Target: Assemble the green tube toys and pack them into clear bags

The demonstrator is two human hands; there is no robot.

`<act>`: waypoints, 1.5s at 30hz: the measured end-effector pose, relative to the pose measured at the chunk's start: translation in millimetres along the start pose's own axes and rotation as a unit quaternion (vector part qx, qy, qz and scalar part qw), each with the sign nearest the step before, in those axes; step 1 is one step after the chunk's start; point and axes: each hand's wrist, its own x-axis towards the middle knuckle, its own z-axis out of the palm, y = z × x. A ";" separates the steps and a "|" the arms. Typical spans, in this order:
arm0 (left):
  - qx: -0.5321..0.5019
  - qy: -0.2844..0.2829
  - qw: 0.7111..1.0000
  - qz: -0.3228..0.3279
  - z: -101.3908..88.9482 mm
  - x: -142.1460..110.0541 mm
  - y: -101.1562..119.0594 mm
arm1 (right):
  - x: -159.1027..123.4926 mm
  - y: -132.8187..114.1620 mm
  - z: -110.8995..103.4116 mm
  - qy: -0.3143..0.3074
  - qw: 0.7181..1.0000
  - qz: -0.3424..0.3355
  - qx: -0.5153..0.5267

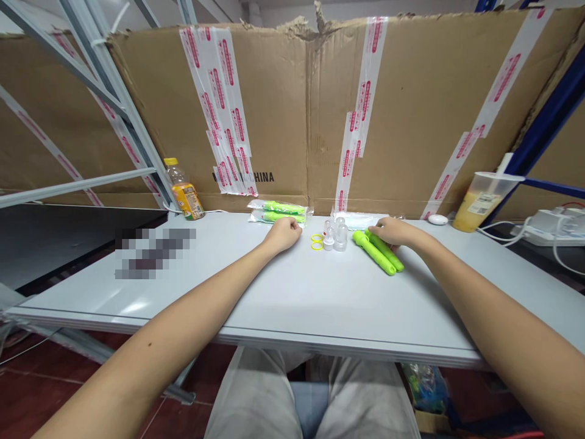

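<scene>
On the right side of the table, my right hand (387, 231) has its fingers closed around the upper end of a green plastic tube (388, 253). A second green tube (373, 252) with a wider collar lies alongside, nearly touching it. Left of these stand several small clear plastic caps (340, 236), and beside them lie two thin yellow rings (317, 246). My left hand (284, 233) rests on the table with fingers curled and nothing visible in them. Just behind it are green tubes in clear plastic bags (278, 211).
Tall cardboard (283, 122) walls the table's back edge. A juice bottle (186, 194) stands back left; a drink cup with a straw (482, 204) stands back right near a white round object (437, 219). A flat clear packet (361, 221) lies behind the caps. Cables and a power strip (548, 227) sit far right.
</scene>
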 end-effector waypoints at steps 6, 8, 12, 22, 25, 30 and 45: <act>0.018 0.009 1.000 0.010 2.0 2.2 -3.0 | 2.2 2.0 1.6 0.001 1.000 -0.003 0.008; 0.032 0.021 0.999 0.017 0.3 2.4 -3.2 | 3.8 3.0 2.2 0.000 1.000 0.000 0.003; 0.075 0.084 0.993 0.037 -12.4 6.8 -11.0 | 7.6 6.1 3.0 0.002 1.000 0.009 -0.005; 0.202 0.234 0.950 0.033 -37.5 33.8 -77.6 | 17.8 12.2 0.8 0.028 0.999 0.030 -0.033; 0.121 0.275 0.949 -0.096 -41.4 40.6 -88.4 | 16.1 10.8 1.1 0.029 0.998 0.031 -0.036; 0.004 0.236 0.937 -0.259 -50.1 48.7 -98.6 | 13.8 10.9 1.0 0.043 0.997 0.029 -0.051; 0.000 0.181 0.955 -0.235 -49.5 51.6 -105.2 | 10.3 6.7 2.0 0.009 1.000 0.018 0.020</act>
